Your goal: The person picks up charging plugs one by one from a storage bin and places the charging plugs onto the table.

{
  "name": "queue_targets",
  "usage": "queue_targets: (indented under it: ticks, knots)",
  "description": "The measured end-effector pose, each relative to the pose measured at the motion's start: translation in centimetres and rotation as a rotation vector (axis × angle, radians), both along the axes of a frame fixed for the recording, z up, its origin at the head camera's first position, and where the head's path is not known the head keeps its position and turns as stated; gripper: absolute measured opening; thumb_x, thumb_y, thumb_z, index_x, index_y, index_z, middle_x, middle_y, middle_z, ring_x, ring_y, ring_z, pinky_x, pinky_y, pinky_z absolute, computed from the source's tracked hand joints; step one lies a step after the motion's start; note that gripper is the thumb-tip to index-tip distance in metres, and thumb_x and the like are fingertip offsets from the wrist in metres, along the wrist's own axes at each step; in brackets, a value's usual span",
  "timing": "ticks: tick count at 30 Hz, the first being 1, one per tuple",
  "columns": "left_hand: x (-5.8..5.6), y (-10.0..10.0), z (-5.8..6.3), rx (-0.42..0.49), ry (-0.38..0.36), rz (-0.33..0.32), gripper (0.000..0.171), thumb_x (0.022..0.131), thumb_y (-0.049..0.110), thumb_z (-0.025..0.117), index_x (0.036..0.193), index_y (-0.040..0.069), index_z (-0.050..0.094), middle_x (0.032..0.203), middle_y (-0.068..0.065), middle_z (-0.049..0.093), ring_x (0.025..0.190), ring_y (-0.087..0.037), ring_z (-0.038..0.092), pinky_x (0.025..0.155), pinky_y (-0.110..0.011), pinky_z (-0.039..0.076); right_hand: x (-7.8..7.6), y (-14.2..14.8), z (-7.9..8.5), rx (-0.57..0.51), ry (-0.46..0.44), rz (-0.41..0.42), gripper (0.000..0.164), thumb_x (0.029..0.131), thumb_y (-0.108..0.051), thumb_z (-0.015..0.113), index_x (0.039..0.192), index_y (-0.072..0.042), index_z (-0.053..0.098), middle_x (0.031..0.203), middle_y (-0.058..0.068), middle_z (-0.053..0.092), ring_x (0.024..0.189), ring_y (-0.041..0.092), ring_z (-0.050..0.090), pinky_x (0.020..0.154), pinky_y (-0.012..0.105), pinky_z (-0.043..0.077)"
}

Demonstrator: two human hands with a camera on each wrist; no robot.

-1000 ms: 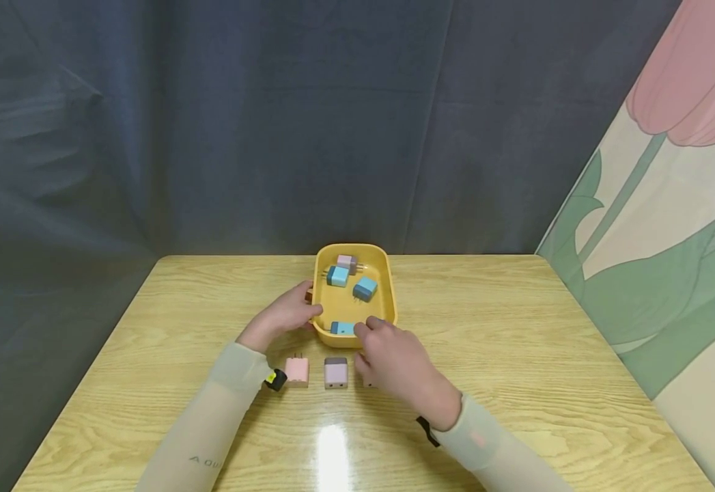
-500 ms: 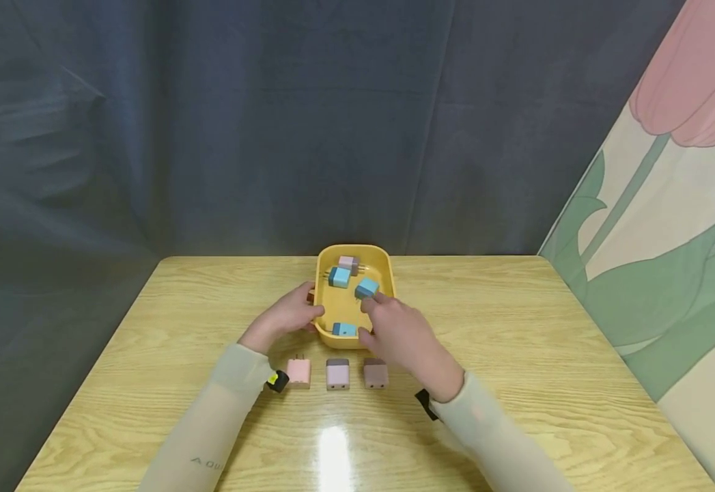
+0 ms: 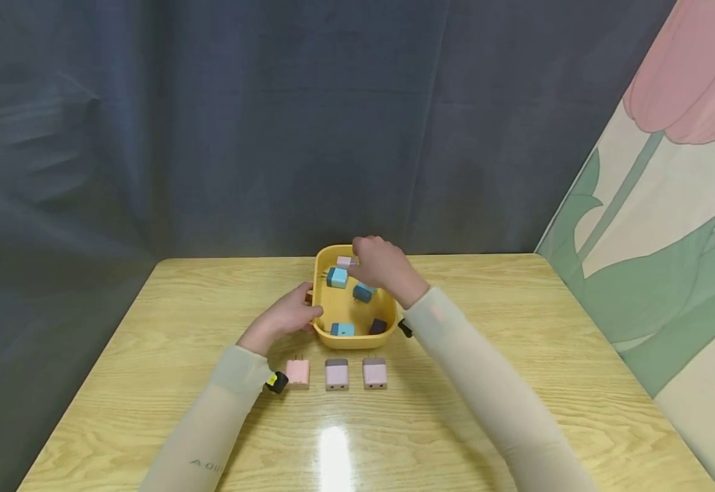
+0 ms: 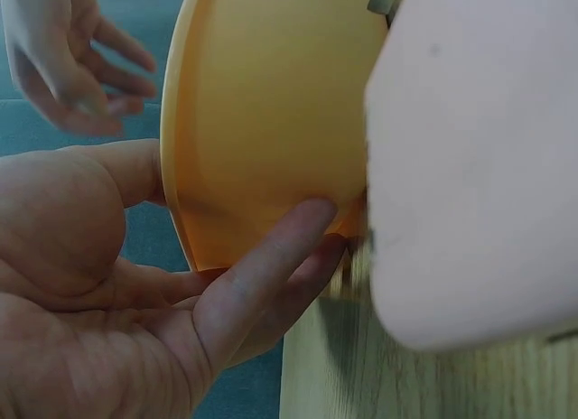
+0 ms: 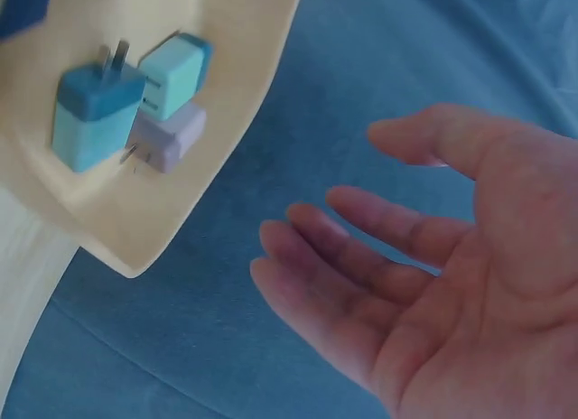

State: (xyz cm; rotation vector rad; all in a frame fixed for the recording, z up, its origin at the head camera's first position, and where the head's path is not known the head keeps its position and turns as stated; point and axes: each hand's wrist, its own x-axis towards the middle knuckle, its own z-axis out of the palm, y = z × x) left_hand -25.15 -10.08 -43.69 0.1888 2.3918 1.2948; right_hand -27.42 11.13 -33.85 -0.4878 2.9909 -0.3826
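A yellow bin (image 3: 335, 304) stands near the table's far edge. My left hand (image 3: 287, 311) grips its left wall, thumb at the rim; the left wrist view shows the fingers against the bin's outer side (image 4: 271, 103). Inside lie several plug chargers: a blue one (image 3: 337, 277) and a lavender one (image 3: 344, 262) at the back, another blue one (image 3: 362, 294) mid-right, one blue (image 3: 342, 329) and one dark (image 3: 378, 326) at the front. Over the bin's back right, my right hand (image 3: 386, 265) has loosely bent fingers with nothing between them, as the right wrist view shows.
In front of the bin, a pink charger (image 3: 298, 374) and two lavender chargers (image 3: 337, 375) stand in a row on the wooden table (image 3: 517, 355). A dark curtain (image 3: 308, 123) hangs behind the table, and a wall with painted tulips (image 3: 658, 287) is at the right.
My right hand has moved from the bin's front right corner up to its back right, uncovering the dark charger and the right-hand lavender one. My left hand has stayed on the bin.
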Motion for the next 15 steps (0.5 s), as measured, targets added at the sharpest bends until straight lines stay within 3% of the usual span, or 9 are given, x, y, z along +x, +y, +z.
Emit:
queue_targets:
  ticks: [8, 15]
  knots:
    - [0.1, -0.2, 0.1, -0.002, 0.0, 0.008, 0.066, 0.107, 0.016, 0.058, 0.166, 0.002, 0.033, 0.156, -0.025, 0.054, 0.119, -0.03, 0.069, 0.092, -0.04, 0.067, -4.4, -1.8, 0.1, 0.019, -0.191, -0.073, 0.029, 0.107, -0.036, 0.066, 0.105, -0.011, 0.081, 0.113, 0.007, 0.077, 0.094, 0.024, 0.069, 0.085, 0.039, 0.057]
    - [0.2, 0.0, 0.1, 0.028, 0.019, -0.01, 0.065, 0.106, 0.015, 0.057, 0.164, -0.002, 0.034, 0.155, -0.028, 0.054, 0.121, -0.032, 0.069, 0.093, -0.042, 0.067, -5.9, -2.4, -1.8, 0.024, -0.229, -0.132, 0.031, 0.109, -0.032, 0.063, 0.116, -0.007, 0.079, 0.114, 0.01, 0.083, 0.087, 0.022, 0.068, 0.08, 0.037, 0.053]
